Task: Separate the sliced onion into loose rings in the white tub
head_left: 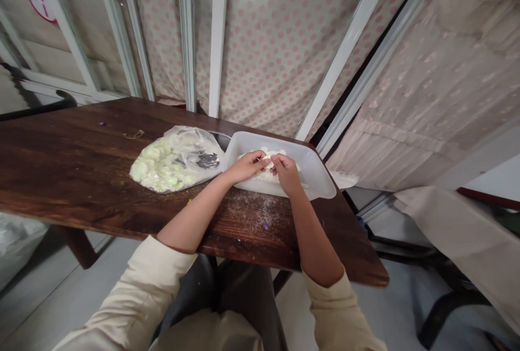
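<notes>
Both my hands are over a white plastic tray [319,175], with their fingertips almost meeting. My left hand [247,168] is closed in a pinch on a small white piece [268,162]. From the other side, my right hand [286,171] pinches at the same piece; its exact shape is too small to make out. Under and behind the fingers lies a heap of whitish bits [277,152] in the tray, partly hidden by my hands. Left of the tray, a clear plastic bag [170,161] full of pale green-white round pieces rests on the table.
The dark wooden table [81,161] carries scattered white crumbs [260,207] in front of the tray. A thin loop of string [134,135] lies behind the bag. Glass panels with a dotted curtain [276,47] stand along the table's far edge. A black chair frame [442,307] is at the right.
</notes>
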A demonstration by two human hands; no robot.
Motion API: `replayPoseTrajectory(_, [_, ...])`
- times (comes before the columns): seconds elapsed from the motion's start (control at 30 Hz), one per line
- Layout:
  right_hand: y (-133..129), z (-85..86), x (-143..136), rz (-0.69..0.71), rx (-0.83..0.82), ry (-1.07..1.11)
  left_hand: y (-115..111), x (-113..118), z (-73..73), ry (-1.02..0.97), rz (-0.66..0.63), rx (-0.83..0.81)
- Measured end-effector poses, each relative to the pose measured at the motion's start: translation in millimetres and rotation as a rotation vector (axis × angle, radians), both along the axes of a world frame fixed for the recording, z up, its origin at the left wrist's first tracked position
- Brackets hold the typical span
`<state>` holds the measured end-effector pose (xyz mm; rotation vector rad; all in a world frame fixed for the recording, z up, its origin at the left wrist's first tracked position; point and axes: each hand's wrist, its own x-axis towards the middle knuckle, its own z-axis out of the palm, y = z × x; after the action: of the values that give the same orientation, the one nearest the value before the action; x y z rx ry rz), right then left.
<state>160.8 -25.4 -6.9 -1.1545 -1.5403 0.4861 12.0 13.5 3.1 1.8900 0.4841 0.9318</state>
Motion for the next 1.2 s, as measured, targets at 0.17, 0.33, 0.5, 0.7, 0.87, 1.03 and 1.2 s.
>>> replayPoseTrajectory(0.17, [-0.8, -0.2, -1.9, -0.007, 0.009, -0.048, 2.6, 1.0, -3.1, -0.016, 0.0, -0.078])
replayPoseTrajectory(0.33, [-1.3, 0.4, -2.2, 0.029, 0.02, -0.021, 6.0, 1.8, -6.7, -0.009, -0.011, -0.086])
replayPoseTrajectory(0.5, [-4.2, 1.6, -5.3, -0.052, 0.043, -0.099, 3.4, 1.3, -5.7, 0.045, 0.01, -0.05])
replayPoseTrajectory(0.7, [-7.6, 2.5, -10.3, -0.123, 0.071, -0.199, 2.5, 4.2, -6.0, 0.049, 0.083, -0.047])
replayPoseTrajectory(0.87, [-4.9, 1.1, -7.5, -0.079, 0.068, -0.168, 3.3, 4.4, -4.7, -0.112, -0.003, -0.144])
replayPoseTrajectory(1.03, [-1.5, 0.0, -6.7, 0.073, 0.023, -0.093, 0.0, 2.3, -1.3, -0.247, -0.087, -0.277])
replayPoseTrajectory(1.2, [-4.7, 3.8, -6.7, 0.156, 0.016, -0.036, -0.4, 0.8, -0.8, -0.229, -0.168, -0.199])
